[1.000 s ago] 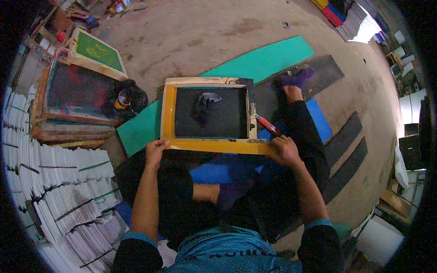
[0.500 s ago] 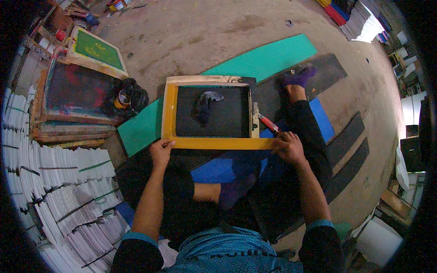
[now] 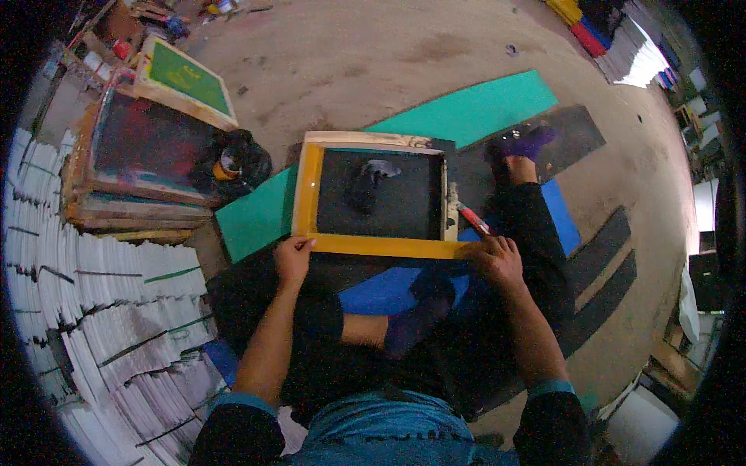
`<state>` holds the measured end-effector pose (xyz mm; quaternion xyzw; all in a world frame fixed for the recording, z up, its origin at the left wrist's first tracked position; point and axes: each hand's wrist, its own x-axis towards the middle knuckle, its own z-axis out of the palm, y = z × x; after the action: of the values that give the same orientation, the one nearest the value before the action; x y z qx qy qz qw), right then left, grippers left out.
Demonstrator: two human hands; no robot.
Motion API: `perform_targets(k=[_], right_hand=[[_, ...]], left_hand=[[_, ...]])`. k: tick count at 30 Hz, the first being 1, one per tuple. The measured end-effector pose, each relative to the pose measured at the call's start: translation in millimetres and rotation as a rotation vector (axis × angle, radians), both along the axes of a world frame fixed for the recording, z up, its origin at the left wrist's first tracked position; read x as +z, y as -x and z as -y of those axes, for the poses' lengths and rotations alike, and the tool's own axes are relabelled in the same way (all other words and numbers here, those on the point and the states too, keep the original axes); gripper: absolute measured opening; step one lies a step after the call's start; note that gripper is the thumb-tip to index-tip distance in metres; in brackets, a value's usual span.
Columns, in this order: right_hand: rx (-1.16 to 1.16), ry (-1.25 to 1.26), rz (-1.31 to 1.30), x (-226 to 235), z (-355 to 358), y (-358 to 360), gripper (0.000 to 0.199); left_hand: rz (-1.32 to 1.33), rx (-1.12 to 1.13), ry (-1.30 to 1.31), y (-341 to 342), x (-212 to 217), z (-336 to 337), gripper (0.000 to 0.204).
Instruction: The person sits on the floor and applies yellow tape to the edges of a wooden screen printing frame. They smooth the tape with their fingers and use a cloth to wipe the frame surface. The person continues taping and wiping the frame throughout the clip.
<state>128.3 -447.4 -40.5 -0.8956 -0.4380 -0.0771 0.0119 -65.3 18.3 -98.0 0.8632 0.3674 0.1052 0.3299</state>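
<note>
Left hand (image 3: 293,262) pinches one end of a yellow tape strip (image 3: 388,247), right hand (image 3: 497,260) grips the other, along the near edge of a wooden screen frame (image 3: 353,139) in front of the person, partly over a teal sheet (image 3: 482,109). Left rail (image 3: 310,186) already looks taped; far and right sides are mostly bare, so probably left to do. Can't tell if the near strip's stuck down.
</note>
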Motion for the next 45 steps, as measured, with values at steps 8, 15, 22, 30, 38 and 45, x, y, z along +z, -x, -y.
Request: perform_targets(k=[8,15,22,30,38,45], right_hand=[[0.044,0.081,0.103,-52,34,-12,0.020],[0.017,0.063,0.057,-42,36,-12,0.018],[0.017,0.091,-0.007,-15,9,-5,0.018],[0.013,0.042,0.009,-21,4,0,0.017],[0.016,0.215,0.073,-43,-6,18,0.042],[-0.049,0.133,-0.084,-24,-49,38,0.062]], left_hand=[[0.018,-0.007,0.067,-4,-12,-9,0.032],[0.114,0.028,0.354,1,-20,-21,0.032],[0.012,-0.029,0.042,0,-8,-19,0.030],[-0.204,-0.110,-0.268,-10,17,3,0.025],[-0.236,-0.161,-0.358,-12,26,13,0.020],[-0.257,-0.156,-0.321,-10,14,7,0.020]])
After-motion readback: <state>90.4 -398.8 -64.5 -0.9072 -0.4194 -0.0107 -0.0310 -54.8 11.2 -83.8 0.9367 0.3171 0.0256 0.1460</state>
